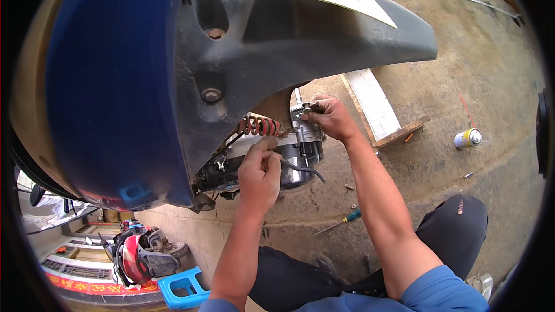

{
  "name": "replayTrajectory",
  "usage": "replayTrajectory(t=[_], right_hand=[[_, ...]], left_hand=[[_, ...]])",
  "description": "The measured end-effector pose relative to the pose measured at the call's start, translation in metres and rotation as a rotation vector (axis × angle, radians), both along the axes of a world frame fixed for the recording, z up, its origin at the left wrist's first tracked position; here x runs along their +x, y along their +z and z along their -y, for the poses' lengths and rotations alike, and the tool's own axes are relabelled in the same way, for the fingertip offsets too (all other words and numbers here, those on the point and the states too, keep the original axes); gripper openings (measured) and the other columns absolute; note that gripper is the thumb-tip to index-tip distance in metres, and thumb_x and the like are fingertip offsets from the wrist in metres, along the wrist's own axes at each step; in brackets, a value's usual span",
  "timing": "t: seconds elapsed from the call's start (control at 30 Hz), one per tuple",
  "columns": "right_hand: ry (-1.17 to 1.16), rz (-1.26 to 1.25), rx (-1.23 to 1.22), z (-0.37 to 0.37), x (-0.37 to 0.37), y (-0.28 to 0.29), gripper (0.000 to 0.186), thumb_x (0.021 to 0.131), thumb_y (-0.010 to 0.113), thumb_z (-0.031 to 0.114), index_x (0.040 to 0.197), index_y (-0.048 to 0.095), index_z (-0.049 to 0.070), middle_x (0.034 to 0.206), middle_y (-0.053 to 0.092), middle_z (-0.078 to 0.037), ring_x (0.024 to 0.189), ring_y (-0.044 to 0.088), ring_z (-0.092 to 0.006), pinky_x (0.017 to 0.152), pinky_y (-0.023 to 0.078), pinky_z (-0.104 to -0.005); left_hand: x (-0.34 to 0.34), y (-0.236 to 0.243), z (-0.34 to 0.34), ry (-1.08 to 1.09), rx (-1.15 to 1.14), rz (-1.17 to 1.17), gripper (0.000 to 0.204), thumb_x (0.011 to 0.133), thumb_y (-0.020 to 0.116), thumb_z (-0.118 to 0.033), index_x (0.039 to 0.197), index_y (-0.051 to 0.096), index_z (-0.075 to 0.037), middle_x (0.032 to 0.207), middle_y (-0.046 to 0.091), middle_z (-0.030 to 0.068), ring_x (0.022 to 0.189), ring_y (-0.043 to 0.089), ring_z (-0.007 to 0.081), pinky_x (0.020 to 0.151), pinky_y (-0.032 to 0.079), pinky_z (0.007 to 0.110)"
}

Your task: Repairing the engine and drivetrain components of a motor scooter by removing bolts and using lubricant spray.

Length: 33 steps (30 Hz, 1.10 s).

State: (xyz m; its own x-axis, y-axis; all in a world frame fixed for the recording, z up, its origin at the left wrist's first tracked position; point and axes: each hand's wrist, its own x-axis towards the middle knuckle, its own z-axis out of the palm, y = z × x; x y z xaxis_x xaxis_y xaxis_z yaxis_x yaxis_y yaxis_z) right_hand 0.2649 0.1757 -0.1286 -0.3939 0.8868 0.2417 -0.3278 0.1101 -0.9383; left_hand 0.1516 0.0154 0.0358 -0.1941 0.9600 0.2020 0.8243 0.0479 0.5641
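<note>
A scooter's rear end fills the middle, with a dark plastic rear fender (329, 37) hanging over the engine (298, 176). My left hand (260, 170) is closed beside the red shock absorber spring (260, 126). From its thumb side a black rubber hose (306, 169) curves off to the right, and the hand seems to grip it. Farther right, my right hand (332, 117) pinches a small metal part (307, 110) against the engine's upper side, under the fender's edge. The fingers partly cover that part, so its exact kind is unclear.
On the concrete floor lie a screwdriver (345, 219), a yellow-and-white can (467, 138) with a red straw, a white board (373, 104) with wooden edges, and small loose hardware. A blue plastic stool (184, 289) and a red scooter (136, 257) stand at lower left.
</note>
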Motion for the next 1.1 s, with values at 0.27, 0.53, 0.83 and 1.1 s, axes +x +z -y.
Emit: replayTrajectory(t=[0.27,0.53,0.83,1.1], right_hand=[[0.009,0.014,-0.035,-0.002,0.0,-0.001,0.01,0.087,0.084,0.005,0.089,0.077,-0.001,0.087,0.061,-0.001,0.08,0.058,-0.0107,0.071,0.047,-0.0303],[0.002,0.003,-0.074,0.001,0.004,-0.002,0.01,0.088,0.083,0.007,0.095,0.079,0.002,0.093,0.068,-0.005,0.085,0.065,-0.0161,0.078,0.051,-0.0327],[-0.081,0.08,-0.024,0.009,-0.006,0.006,0.011,0.086,0.082,0.006,0.096,0.079,0.004,0.098,0.07,-0.008,0.089,0.068,-0.0221,0.08,0.053,-0.0346],[-0.012,-0.006,-0.093,0.007,0.0,0.007,0.013,0.086,0.082,0.004,0.099,0.079,0.003,0.1,0.072,-0.009,0.089,0.07,-0.0209,0.081,0.053,-0.035]], left_hand=[[0.04,0.005,-0.037,0.204,0.074,0.482,0.067,0.099,0.047,0.003,0.163,0.028,0.001,0.107,0.075,0.0157,0.08,0.07,0.0167,0.069,0.057,0.031],[0.015,0.017,-0.036,0.111,-0.101,0.871,0.061,0.089,0.049,0.009,0.15,0.047,0.007,0.151,0.055,0.0192,0.129,0.06,0.0267,0.108,0.049,0.038],[-0.008,-0.018,-0.066,-0.161,-0.027,1.008,0.078,0.086,0.047,0.012,0.161,0.035,-0.009,0.159,0.047,0.0171,0.149,0.045,0.035,0.125,0.035,0.051],[-0.032,-0.002,-0.049,-0.122,-0.493,0.774,0.061,0.096,0.046,0.008,0.155,0.04,-0.004,0.128,0.067,0.0139,0.104,0.072,0.0244,0.095,0.057,0.036]])
